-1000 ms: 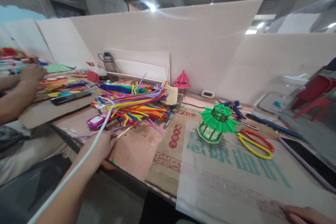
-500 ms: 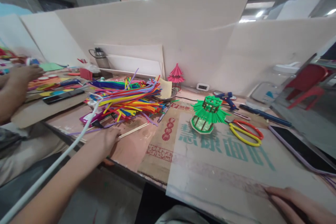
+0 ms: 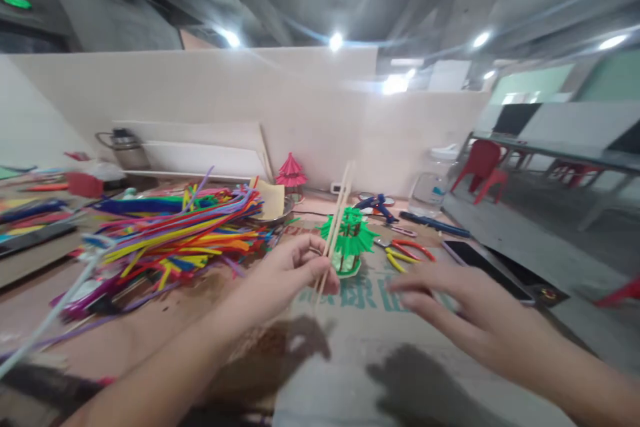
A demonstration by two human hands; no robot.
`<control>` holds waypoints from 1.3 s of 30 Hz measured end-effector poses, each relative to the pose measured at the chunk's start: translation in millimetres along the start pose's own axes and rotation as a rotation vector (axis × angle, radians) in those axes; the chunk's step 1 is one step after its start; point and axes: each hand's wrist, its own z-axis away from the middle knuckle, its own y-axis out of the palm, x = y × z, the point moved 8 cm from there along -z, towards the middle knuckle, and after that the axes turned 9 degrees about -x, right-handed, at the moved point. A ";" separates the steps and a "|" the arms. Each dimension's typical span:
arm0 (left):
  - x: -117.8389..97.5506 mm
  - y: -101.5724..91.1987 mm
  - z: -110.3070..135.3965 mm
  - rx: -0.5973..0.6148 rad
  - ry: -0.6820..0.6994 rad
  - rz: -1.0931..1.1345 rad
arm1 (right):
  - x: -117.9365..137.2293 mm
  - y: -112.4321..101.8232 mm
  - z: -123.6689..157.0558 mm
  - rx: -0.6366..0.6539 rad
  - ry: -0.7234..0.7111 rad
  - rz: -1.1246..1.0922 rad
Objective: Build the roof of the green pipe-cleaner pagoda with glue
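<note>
My left hand [image 3: 295, 270] is raised above the cardboard-covered table [image 3: 350, 360], pinching thin wooden sticks [image 3: 337, 217] that point up and to the right. My right hand [image 3: 450, 303] hovers to the right of it, fingers stretched out and spread, holding nothing, blurred by motion. Just behind the sticks stands a green pavilion model [image 3: 350, 240] made of pipe cleaners. A big heap of coloured pipe cleaners [image 3: 180, 233] lies to the left of my left hand.
Red and yellow scissors [image 3: 407, 253], a blue glue gun [image 3: 377, 203], a dark phone [image 3: 480, 260] and a clear water jug [image 3: 430, 183] sit at the right. A small pink pavilion [image 3: 291, 173] stands by the white partition [image 3: 200, 100]. A white cable [image 3: 55, 307] crosses the left.
My left hand has lifted from the table edge with the wooden sticks and moved right. My right hand rose from the near edge into the air. The view swung right.
</note>
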 end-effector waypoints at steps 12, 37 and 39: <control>53.7 33.2 -31.0 0.072 -0.103 0.267 | -26.7 70.3 -82.0 0.060 0.298 -0.777; 41.0 7.3 -35.7 -0.094 -0.080 0.282 | -55.9 55.2 -79.9 -0.043 0.391 -1.068; 40.2 1.8 -37.5 -0.120 -0.076 0.270 | -57.7 54.0 -79.9 -0.059 0.403 -1.087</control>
